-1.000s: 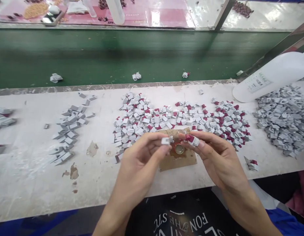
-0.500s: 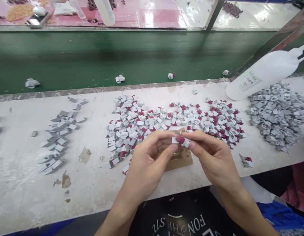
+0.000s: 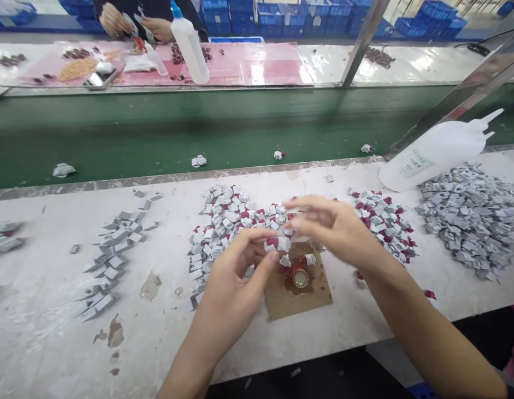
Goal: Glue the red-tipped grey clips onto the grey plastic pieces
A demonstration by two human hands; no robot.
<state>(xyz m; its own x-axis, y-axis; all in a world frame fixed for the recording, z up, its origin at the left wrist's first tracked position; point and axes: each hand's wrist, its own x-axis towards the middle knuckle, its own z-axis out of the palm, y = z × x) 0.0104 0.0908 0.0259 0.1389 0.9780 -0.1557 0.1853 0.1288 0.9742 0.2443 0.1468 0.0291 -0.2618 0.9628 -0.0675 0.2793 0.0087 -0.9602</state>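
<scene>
The left hand (image 3: 236,285) pinches a small white-and-red piece (image 3: 277,244) between thumb and fingers, above the near counter (image 3: 165,343); a slack pinch could drop it. Under it, a round red holder (image 3: 300,277) with a pale centre sits on a wet-looking cardboard sheet (image 3: 292,307); what it contains is unclear, and a low wrist might smear that wetness. The right hand (image 3: 335,230) is apart from the left, thumb and fingers reaching over the middle pile (image 3: 215,238); whether they grip anything, I cannot tell. Its sleeveless forearm passes close to the red-and-white right pile (image 3: 384,227), so a sweep could mix loose parts. Beside the grey pile (image 3: 473,219), a white spouted bottle (image 3: 435,155) has hidden contents; a knock might topple it. Past the green belt (image 3: 157,127) are a translucent blue-capped bottle (image 3: 190,50), its fill unreadable, and blue crates (image 3: 273,21), contents indistinct.
</scene>
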